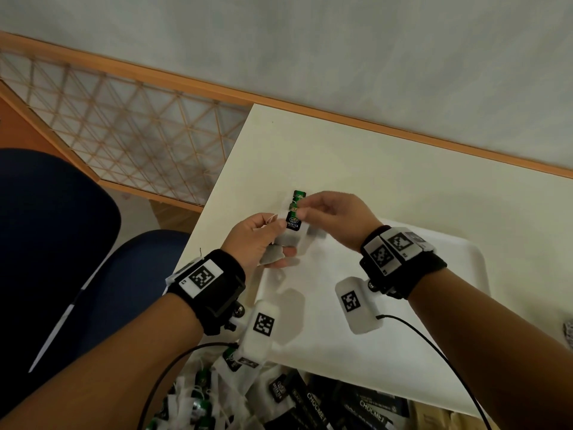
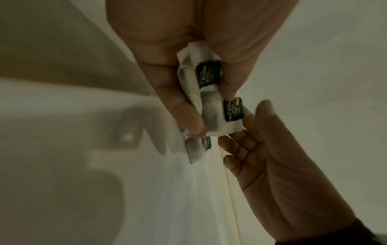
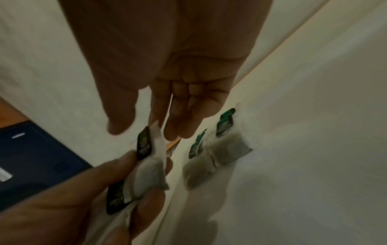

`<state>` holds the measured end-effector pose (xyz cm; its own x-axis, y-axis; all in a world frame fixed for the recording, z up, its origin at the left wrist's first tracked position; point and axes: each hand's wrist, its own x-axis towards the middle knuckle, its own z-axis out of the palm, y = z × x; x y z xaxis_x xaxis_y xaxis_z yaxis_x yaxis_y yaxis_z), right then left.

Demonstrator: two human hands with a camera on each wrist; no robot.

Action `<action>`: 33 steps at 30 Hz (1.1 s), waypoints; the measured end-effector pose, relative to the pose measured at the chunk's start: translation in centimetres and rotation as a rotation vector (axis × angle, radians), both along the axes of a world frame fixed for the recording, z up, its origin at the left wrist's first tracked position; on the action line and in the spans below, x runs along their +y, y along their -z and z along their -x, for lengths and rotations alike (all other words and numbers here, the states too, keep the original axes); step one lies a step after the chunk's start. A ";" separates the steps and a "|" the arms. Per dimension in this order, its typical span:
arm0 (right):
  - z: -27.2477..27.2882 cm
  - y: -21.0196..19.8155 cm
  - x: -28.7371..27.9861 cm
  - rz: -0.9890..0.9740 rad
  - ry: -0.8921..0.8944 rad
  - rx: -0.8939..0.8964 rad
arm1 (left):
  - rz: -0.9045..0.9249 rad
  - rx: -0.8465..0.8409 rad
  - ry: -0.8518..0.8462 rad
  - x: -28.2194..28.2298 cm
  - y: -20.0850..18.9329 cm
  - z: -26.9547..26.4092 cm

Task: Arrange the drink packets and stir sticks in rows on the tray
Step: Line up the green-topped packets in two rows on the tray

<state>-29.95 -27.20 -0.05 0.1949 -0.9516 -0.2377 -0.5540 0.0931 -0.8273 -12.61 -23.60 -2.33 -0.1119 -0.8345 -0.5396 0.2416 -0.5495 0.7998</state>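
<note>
Left hand grips a small bunch of tea bags, thumb and fingers curled round them, above the near-left corner of the white tray. Topmost bag in the bunch shows a black-and-green "Green Tea" tag.

Right hand reaches across; its fingertips meet the upper edge of that top bag. Right wrist view is blurred, but it looks like a pinch between thumb and forefinger, other fingers loosely extended.

Two tea bags already lie on the tray, side by side and touching, green tags pointing the same way, near the tray's far-left edge. In the head view the hands mostly cover them; only a green tag shows above the right hand.

Tray sits on a cream table. At the near edge, a heap of more tea bags and dark "Chocomet" sachets. Blue chair to the left.
</note>
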 end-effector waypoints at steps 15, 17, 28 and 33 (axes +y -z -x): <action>-1.2 1.8 -1.2 -0.059 0.022 0.114 | 0.076 -0.155 -0.049 -0.6 -0.1 -3.7; -1.1 2.1 -1.7 -0.031 0.058 0.160 | 0.083 -0.160 -0.025 -0.5 0.0 -3.5; -2.5 0.6 0.4 0.024 -0.045 -0.015 | 0.044 -0.136 0.067 -0.3 0.3 -1.9; -3.1 -0.3 1.5 0.039 -0.158 0.049 | 0.129 -0.231 0.190 0.0 -0.1 -1.2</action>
<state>-26.87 -25.66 0.26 0.3323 -0.9186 -0.2140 -0.5990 -0.0303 -0.8002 -11.45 -23.56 -2.22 -0.1593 -0.8736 -0.4599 -0.0517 -0.4578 0.8876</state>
